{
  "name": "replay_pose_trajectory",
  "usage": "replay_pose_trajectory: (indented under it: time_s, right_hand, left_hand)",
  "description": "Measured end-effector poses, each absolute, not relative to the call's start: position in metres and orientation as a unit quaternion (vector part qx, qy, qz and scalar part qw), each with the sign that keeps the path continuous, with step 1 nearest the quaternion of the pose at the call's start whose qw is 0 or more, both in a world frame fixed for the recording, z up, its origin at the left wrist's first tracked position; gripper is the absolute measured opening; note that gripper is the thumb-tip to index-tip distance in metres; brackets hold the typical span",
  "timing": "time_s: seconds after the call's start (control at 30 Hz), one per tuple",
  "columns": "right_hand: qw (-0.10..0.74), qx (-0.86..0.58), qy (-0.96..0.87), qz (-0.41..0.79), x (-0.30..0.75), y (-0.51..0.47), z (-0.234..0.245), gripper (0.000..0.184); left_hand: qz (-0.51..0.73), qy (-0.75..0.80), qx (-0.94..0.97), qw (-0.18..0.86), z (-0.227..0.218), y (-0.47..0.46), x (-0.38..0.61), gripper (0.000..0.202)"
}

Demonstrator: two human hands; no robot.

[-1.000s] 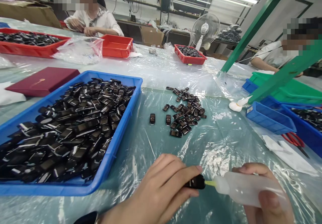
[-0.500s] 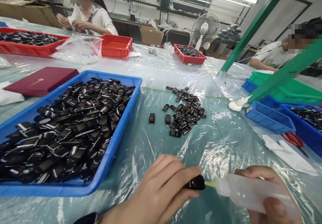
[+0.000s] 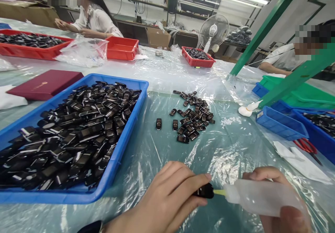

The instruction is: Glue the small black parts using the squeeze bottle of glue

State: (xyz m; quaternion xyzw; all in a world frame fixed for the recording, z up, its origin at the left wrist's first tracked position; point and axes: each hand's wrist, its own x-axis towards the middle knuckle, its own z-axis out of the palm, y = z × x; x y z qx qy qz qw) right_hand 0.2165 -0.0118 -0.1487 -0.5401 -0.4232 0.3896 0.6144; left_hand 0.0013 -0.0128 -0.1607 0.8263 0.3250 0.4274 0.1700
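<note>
Between the fingers and thumb of my left hand [image 3: 170, 194] is a small glossy black toy car body [image 3: 205, 190], partly covered by the fingers. My right hand [image 3: 282, 184] is wrapped around a translucent white squeeze bottle [image 3: 264, 196], tipped on its side. Its thin yellow-green nozzle [image 3: 220, 192] points left and meets the end of the car body, or comes very close; I cannot tell which. Beyond my hands lies a loose pile of similar black car bodies [image 3: 197, 116], with single ones [image 3: 158, 123] standing to its left.
On the left, a large blue tray [image 3: 133, 121] is heaped with black car bodies, beside a maroon box [image 3: 47, 83]. Red scissors [image 3: 306, 145], a small blue bin [image 3: 281, 121] and green posts [image 3: 251, 34] stand right. Red trays [image 3: 121, 48] and two people are farther back.
My right hand and the bottle have shifted very slightly, while my left hand keeps its hold on the car body. The person at the back left has moved their hands apart.
</note>
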Motion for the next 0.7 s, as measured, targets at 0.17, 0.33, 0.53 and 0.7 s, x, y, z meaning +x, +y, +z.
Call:
replay_pose_trajectory:
  time_s: [0.17,0.33,0.53,0.7]
  right_hand:
    - [0.620,-0.522,-0.381,0.445,0.207,-0.010,-0.153,0.082]
    - [0.621,-0.536,-0.384,0.424,0.217,-0.005,-0.161,0.062]
    - [0.537,-0.578,-0.414,0.454,0.256,0.008,-0.190,0.082]
    - [0.508,-0.593,-0.505,0.368,0.279,0.011,-0.228,0.078]
  left_hand:
    - [0.451,0.338,0.812,0.148,-0.164,-0.013,0.003,0.026]
    - [0.502,0.441,0.733,0.130,-0.165,-0.008,-0.002,0.027]
    - [0.581,0.520,0.597,0.188,-0.164,-0.007,-0.004,0.024]
    - [0.557,0.495,0.632,0.213,-0.167,-0.010,0.001,0.024]
